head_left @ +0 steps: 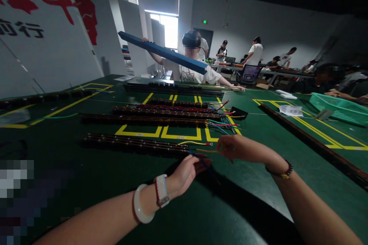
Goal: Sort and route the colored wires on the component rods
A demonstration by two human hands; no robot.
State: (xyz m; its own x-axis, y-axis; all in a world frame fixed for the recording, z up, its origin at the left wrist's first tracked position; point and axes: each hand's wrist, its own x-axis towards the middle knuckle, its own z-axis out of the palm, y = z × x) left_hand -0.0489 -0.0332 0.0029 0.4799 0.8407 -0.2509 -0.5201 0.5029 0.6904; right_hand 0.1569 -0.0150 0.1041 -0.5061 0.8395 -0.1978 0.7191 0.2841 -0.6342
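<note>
The nearest black strip (138, 145), long and dark with rows of pale spots, lies across the green table in front of me. Loose wires come out of its right end, among them a yellow wire with a red-sleeved ring terminal (209, 144). At that end, my left hand (184, 174) has its thumb and fingers closed about a dark blue wire (214, 176), whose free end trails right. My right hand (238, 148) is curled beside it, its fingertips meeting a thin yellowish wire (205, 151). Part of that grip is hidden behind the fingers.
More wired strips (161, 112) lie beyond, over yellow tape outlines (181, 137). A long dark strip (310, 138) and a green basket (339, 107) are at right. Across the table, a person (195, 71) holds up a long blue bar (163, 52). Other people work farther back.
</note>
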